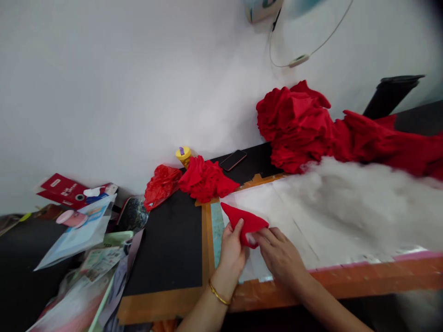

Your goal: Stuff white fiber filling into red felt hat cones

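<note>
A small pointed red fabric piece (245, 221), shaped like a cone-like pouch, is gripped in my left hand (232, 246), thumb on top near its lower side. Its tip points up and left. At the open end, the fingers of my right hand (278, 253) are pressed together against a little white stuffing (252, 238); the fingertips are partly hidden by the cloth. Both hands are over the white-covered part of the table (273, 203). To the right lies a large heap of fluffy white stuffing (339, 198).
Behind are a big red cloth pile (294, 124), a smaller red pile (206, 179), a red plastic bag (162, 184), a yellow-lidded container (183, 154) and a phone (233, 160). Brown tape (162, 304) edges the table. Papers and boxes (64, 189) clutter the left. A cable (328, 37) hangs above.
</note>
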Motion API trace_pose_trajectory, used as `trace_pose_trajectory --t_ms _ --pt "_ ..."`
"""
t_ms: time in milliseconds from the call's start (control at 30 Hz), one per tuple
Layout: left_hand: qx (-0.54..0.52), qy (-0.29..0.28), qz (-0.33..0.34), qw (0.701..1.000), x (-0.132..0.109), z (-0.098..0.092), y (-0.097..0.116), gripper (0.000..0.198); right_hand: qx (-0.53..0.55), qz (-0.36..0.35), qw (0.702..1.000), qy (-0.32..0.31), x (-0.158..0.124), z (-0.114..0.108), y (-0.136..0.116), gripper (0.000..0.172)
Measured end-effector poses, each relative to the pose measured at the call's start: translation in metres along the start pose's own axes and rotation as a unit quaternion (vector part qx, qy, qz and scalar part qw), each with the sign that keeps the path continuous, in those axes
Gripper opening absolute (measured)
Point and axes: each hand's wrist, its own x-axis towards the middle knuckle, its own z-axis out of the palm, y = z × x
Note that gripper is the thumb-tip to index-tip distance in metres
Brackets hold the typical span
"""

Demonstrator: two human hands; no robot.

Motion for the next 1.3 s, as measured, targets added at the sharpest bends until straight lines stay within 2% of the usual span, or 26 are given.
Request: trace_pose_trajectory --t_ms 167,267,400,500,567,667,733,833,900,967,1067,1167,1300 --pt "0.023 0.004 -0.061 0.998 0.002 -0.008 0.004 0.036 0.038 0.007 0.999 0.016 -0.002 -0.008 0.008 0.035" --pt "0.022 0.001 -0.074 0.997 0.003 -0.012 0.000 0.037 0.059 -0.015 0.998 0.031 -0.002 -0.012 0.009 0.034" --pt "0.044 -0.004 -0.045 0.998 0.000 -0.012 -0.005 0.038 0.005 -0.035 0.999 -0.007 0.002 -0.007 0.012 0.020" --pt "0.052 0.001 -0.026 0.998 -0.003 -0.011 -0.008 0.043 -0.025 -0.025 0.999 -0.001 0.005 0.003 0.013 0.023" --pt "0.059 -0.005 -0.010 0.998 -0.004 -0.010 -0.009 0.044 0.014 -0.037 0.999 -0.015 0.007 0.006 0.009 0.022" --pt "0.076 -0.022 0.022 0.997 -0.002 -0.012 -0.012 0.048 0.134 -0.047 0.988 -0.055 0.006 0.002 0.000 0.028" --pt "0.087 -0.010 0.045 0.995 0.000 -0.013 -0.013 0.051 0.210 -0.024 0.975 -0.062 0.003 -0.006 0.000 0.030" --pt "0.102 -0.004 0.063 0.993 0.004 -0.016 -0.013 0.058 0.267 0.070 0.961 -0.012 -0.003 -0.021 0.013 0.027" --pt "0.101 -0.040 0.053 0.993 0.003 -0.016 -0.013 0.064 0.259 0.156 0.953 0.016 -0.004 -0.027 0.023 0.024" --pt "0.099 -0.088 0.037 0.990 0.000 -0.015 -0.013 0.068 0.244 0.217 0.945 0.009 -0.003 -0.028 0.028 0.025" --pt "0.130 -0.133 0.021 0.982 -0.005 -0.014 -0.015 0.064 0.248 0.207 0.946 -0.020 0.001 -0.019 0.027 0.028" --pt "0.181 -0.128 0.034 0.975 -0.003 -0.017 -0.016 0.056 0.254 0.182 0.950 -0.014 0.003 -0.008 0.023 0.026" --pt "0.241 -0.118 0.023 0.963 0.004 -0.020 -0.014 0.051 0.254 0.239 0.937 -0.003 0.005 -0.010 0.026 0.037"
